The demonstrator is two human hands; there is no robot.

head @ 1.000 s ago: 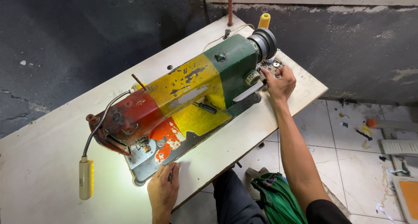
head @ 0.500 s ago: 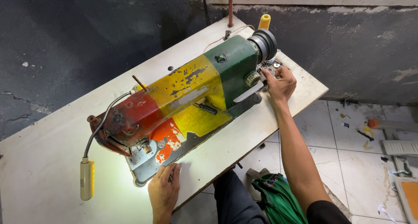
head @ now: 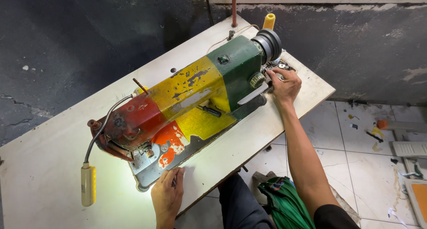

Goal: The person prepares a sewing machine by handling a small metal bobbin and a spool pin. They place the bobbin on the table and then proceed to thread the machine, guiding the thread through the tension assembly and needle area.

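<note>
Your right hand (head: 284, 84) is out at full arm's reach, forearm running diagonally up from your body, fingers curled in against the base of the sewing machine (head: 191, 104) just under its black handwheel (head: 269, 43). Can't tell whether it pinches anything; the fingertips are hidden against small metal parts there. Table edge (head: 311, 105) sits just below the wrist, tiled floor (head: 356, 144) beyond it.

Your left hand (head: 168, 194) lies palm-down at the needle end, fingers held loosely together, tips touching the grey bed plate (head: 149, 175). Looks like a thin dark tool under the fingers, too small to confirm. Near table edge runs just beside that wrist.

Machine lies diagonally between both hands, red end by the left, green end by the right. Gooseneck lamp (head: 88, 185) lies left of the left hand, bare tabletop (head: 40, 166) beyond it. Yellow thread cone (head: 268, 21) stands behind the handwheel, above the right hand.
</note>
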